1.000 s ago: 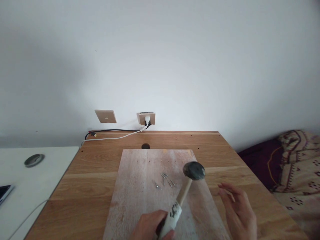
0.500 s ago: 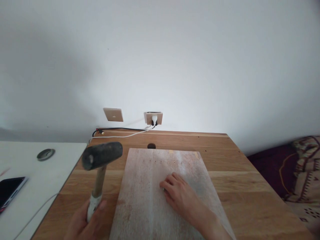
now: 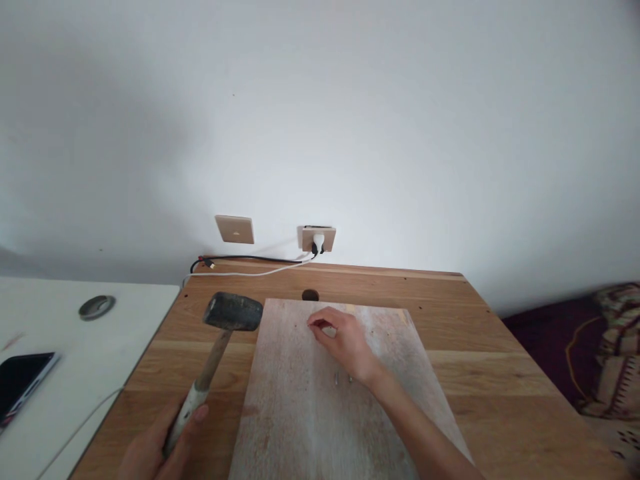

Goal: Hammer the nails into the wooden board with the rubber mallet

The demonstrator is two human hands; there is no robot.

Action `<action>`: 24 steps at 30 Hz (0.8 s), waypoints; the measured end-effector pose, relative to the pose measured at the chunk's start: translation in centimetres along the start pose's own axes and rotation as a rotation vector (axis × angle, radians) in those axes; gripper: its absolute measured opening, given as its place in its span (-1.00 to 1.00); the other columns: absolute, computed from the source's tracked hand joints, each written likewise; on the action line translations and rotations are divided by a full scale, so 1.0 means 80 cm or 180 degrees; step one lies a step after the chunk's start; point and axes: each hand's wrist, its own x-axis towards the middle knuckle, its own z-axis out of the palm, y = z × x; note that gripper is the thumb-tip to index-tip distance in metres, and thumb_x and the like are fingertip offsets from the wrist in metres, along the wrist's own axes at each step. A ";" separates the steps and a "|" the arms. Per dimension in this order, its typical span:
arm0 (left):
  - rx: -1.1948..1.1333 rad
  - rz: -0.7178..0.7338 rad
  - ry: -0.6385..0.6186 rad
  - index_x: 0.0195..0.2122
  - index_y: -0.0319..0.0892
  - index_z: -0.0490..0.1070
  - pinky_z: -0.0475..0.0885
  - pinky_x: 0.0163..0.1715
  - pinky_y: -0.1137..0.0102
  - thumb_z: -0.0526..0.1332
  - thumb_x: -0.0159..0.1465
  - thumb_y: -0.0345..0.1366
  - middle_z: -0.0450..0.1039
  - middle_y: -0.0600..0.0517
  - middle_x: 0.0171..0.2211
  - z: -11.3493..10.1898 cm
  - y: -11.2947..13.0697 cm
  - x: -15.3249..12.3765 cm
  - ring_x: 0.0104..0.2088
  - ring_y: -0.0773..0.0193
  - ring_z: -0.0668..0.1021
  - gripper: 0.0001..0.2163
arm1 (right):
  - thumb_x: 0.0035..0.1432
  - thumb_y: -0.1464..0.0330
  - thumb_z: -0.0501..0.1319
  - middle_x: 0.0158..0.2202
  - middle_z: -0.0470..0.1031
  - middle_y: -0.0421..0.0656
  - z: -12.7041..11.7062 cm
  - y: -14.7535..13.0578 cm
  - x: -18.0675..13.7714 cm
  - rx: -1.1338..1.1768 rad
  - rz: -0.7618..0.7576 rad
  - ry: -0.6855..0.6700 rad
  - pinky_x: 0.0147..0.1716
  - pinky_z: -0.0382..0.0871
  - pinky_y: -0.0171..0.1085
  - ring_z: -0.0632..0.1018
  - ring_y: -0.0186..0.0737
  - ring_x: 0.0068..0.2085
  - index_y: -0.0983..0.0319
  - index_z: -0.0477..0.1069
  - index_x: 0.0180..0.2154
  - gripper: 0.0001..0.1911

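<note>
My left hand is wrapped around the white-coated grip of a mallet. The mallet has a dark block head and a wooden shaft, and its head is raised beside the board's upper left corner. My right hand reaches over the wooden board, thumb and index fingertip pinched together near a row of small dots at the far end. Whatever is between those fingertips is too small to make out. Two small metal pieces lie on the board below my right wrist.
The board rests on a wooden table against a white wall. A socket with a plug and cables are at the back. On the left, a white table holds a round grey lid-like object and a dark device. Patterned fabric lies right.
My right hand has moved up the board to the row of dots, uncovering the small metal pieces. The mallet has shifted right and tilted, still in my left hand.
</note>
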 end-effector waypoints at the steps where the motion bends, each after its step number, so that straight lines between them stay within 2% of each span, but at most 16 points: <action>1: 0.0039 -0.0054 0.0032 -0.16 -0.02 0.58 0.64 -0.12 0.27 0.11 0.22 0.18 0.72 0.04 -0.19 0.001 0.004 0.000 -0.09 -0.04 0.71 -0.55 | 0.25 0.56 0.20 -0.24 0.62 -0.17 0.007 0.002 0.010 -0.0041 -0.0021 -0.0018 -0.17 0.50 -0.29 0.63 -0.27 -0.25 0.18 0.54 -0.23 -0.79; 4: 0.0132 -0.0132 0.0084 -0.20 -0.01 0.56 0.64 -0.17 0.27 0.11 0.18 0.15 0.73 0.05 -0.24 0.001 0.014 -0.001 -0.16 -0.04 0.73 -0.59 | 0.24 0.59 0.22 -0.23 0.61 -0.16 0.024 0.005 0.025 -0.0200 -0.0105 -0.0129 -0.17 0.49 -0.27 0.61 -0.24 -0.24 0.18 0.54 -0.23 -0.78; 10: 0.0226 -0.0111 -0.0039 -0.27 0.04 0.52 0.63 -0.30 0.31 0.10 0.17 0.12 0.71 0.05 -0.35 0.004 0.022 -0.003 -0.29 -0.02 0.74 -0.65 | 0.25 0.59 0.20 -0.26 0.56 -0.12 0.036 0.009 0.021 -0.0495 -0.0173 -0.0309 -0.18 0.47 -0.23 0.57 -0.19 -0.21 0.20 0.50 -0.25 -0.80; 14: 0.0362 0.0014 -0.0140 -0.20 0.02 0.53 0.62 -0.24 0.31 0.09 0.22 0.09 0.71 0.04 -0.34 0.013 0.021 -0.001 -0.30 -0.01 0.73 -0.64 | 0.26 0.57 0.21 -0.23 0.54 -0.10 0.040 0.011 0.021 -0.0633 -0.0140 -0.0334 -0.17 0.48 -0.20 0.56 -0.17 -0.21 0.21 0.46 -0.11 -0.79; 17: 0.0447 0.0143 -0.0335 -0.13 0.02 0.53 0.61 -0.20 0.32 0.05 0.29 0.09 0.71 0.04 -0.28 0.018 0.027 0.003 -0.23 0.01 0.73 -0.62 | 0.26 0.56 0.22 -0.23 0.54 -0.10 0.044 0.011 0.022 -0.0651 -0.0122 -0.0344 -0.17 0.51 -0.18 0.58 -0.16 -0.22 0.22 0.41 0.00 -0.72; 19: 0.0507 0.0178 -0.0515 -0.07 0.02 0.52 0.60 -0.18 0.32 0.02 0.34 0.09 0.71 0.03 -0.22 0.022 0.035 0.006 -0.17 0.02 0.73 -0.60 | 0.26 0.54 0.26 -0.21 0.55 -0.10 0.042 0.012 0.021 -0.0635 -0.0119 -0.0321 -0.14 0.52 -0.16 0.59 -0.14 -0.19 0.21 0.36 0.07 -0.64; 22: 0.0758 0.0256 -0.0758 0.04 0.00 0.47 0.58 -0.14 0.26 -0.05 0.39 0.05 0.70 0.00 -0.11 0.027 0.052 0.011 -0.09 -0.01 0.71 -0.58 | 0.25 0.49 0.30 -0.06 0.55 -0.05 0.026 0.015 0.013 -0.0641 -0.0097 -0.0220 -0.06 0.51 -0.11 0.58 -0.11 -0.09 0.18 0.25 0.20 -0.48; 24: 0.1045 0.0306 -0.0891 0.08 -0.01 0.44 0.57 -0.10 0.18 -0.09 0.41 0.00 0.66 -0.04 -0.02 0.030 0.063 0.013 -0.07 -0.05 0.70 -0.57 | 0.28 0.49 0.28 0.02 0.52 -0.01 0.006 0.018 0.005 -0.0689 -0.0076 -0.0168 -0.04 0.50 -0.09 0.57 -0.10 -0.05 0.18 0.27 0.19 -0.52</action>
